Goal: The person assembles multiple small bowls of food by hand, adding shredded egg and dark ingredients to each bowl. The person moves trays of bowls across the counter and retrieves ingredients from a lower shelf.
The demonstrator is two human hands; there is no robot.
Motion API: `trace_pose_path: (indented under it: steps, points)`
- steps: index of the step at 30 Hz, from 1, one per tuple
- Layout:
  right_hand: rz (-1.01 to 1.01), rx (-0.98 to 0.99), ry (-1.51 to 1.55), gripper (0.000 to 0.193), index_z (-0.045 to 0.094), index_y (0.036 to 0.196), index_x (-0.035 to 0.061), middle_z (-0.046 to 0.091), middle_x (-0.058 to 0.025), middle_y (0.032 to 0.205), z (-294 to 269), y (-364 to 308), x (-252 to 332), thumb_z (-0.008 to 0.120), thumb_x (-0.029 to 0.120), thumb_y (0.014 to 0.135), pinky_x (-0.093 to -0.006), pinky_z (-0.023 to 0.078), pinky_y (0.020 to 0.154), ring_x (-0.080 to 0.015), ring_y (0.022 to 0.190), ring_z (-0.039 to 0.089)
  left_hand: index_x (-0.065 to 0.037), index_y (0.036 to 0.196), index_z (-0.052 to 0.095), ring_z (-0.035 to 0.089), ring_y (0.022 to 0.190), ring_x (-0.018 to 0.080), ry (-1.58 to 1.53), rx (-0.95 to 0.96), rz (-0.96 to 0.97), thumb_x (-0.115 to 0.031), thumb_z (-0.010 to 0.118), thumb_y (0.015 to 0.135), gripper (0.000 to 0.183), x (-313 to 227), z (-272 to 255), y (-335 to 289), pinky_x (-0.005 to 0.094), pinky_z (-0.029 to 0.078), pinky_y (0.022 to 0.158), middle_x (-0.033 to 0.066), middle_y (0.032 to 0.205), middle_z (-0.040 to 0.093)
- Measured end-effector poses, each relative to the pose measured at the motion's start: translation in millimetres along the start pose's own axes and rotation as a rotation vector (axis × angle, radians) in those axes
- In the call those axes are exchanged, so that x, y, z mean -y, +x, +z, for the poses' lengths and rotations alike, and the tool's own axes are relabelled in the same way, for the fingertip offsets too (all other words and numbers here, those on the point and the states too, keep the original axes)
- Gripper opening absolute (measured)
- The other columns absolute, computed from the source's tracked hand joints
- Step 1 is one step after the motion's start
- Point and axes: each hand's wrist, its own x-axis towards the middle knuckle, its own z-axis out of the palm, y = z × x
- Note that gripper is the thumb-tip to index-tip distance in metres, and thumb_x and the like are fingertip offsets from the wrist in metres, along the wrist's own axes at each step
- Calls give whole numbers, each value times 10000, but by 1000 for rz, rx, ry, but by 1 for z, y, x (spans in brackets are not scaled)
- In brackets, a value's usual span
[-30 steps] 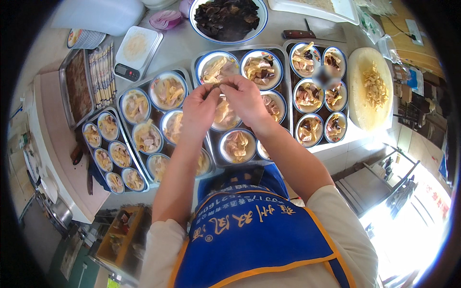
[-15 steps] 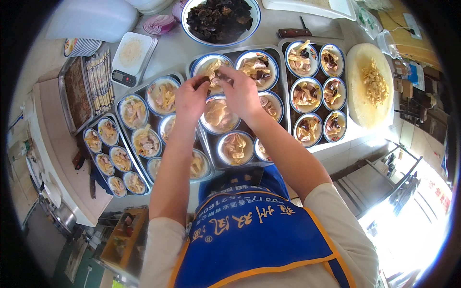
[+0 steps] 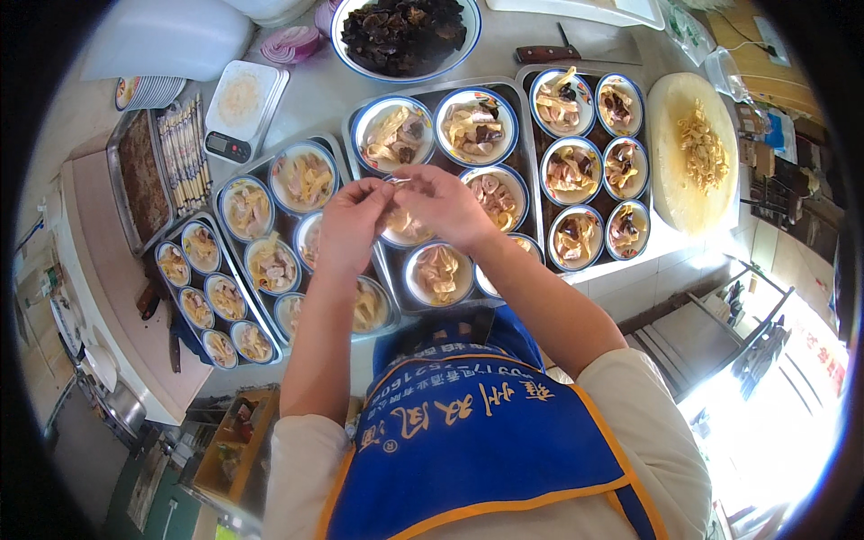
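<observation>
My left hand (image 3: 356,219) and my right hand (image 3: 441,207) meet above a blue-rimmed bowl (image 3: 402,229) in the middle row of a metal tray (image 3: 533,169). Both have their fingertips pinched together; what lies between them is too small and hidden to make out. Pale, yellowish sliced food shows in that bowl, partly covered by my fingers. Just beyond, a bowl (image 3: 392,135) holds pale slices with a dark piece on top. Its neighbour to the right (image 3: 476,128) holds similar slices with dark black fungus. Nearer me, another bowl (image 3: 438,274) has pale slices only.
A large bowl of black fungus (image 3: 407,38) stands at the back. More bowl-filled trays flank mine. On the right are a round cutting board (image 3: 670,171) with yellow strips and a cleaver (image 3: 594,47); on the left, a scale (image 3: 241,103) and a halved red onion (image 3: 290,44).
Both hands have moved toward me, from the far left bowl to the one below it. A dark piece formerly in my left fingers is no longer visible there.
</observation>
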Motion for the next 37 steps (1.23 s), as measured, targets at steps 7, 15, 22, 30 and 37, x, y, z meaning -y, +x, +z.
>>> trace_pose_path:
  steps: [7, 15, 22, 30, 37]
  points:
    - [60, 5, 91, 192, 737, 1076, -12, 749, -88, 1025, 6, -17, -1, 679, 77, 916, -298, 557, 835, -144, 917, 695, -22, 1125, 693, 532, 597, 44, -6, -14, -42, -133, 684, 998, 169, 17, -9, -21, 195, 384, 518, -1, 787, 657]
    - [61, -82, -183, 197, 725, 1060, -18, 753, -108, 973, -1, -26, -14, 678, 118, 925, -306, 564, 813, -159, 883, 712, -18, 1215, 664, 530, 644, 54, 180, -26, -37, -101, 680, 996, 235, 19, -17, -31, 208, 394, 540, -6, 811, 623]
    - [141, -37, 17, 224, 711, 1088, -20, 729, -96, 943, 4, -28, -15, 664, 140, 940, -303, 556, 780, -139, 836, 679, -30, 1097, 687, 543, 634, 52, 395, 5, -54, -163, 688, 1000, 165, 27, -14, -32, 204, 412, 542, -10, 804, 645]
    - [15, -161, -372, 308, 684, 1164, -8, 728, -155, 951, 1, -36, -20, 686, 193, 931, -361, 553, 803, -232, 857, 701, -35, 1115, 681, 564, 674, 51, 424, -110, -17, -292, 623, 1052, 271, 41, -21, -28, 213, 422, 545, -1, 858, 671]
    - [109, -140, -424, 457, 608, 1358, 70, 741, -183, 1116, -10, -43, -18, 694, 206, 930, -372, 560, 883, -281, 1008, 730, -46, 1264, 603, 649, 735, 157, -150, -115, -73, -290, 595, 1061, 317, 41, -29, -28, 271, 471, 542, 62, 952, 698]
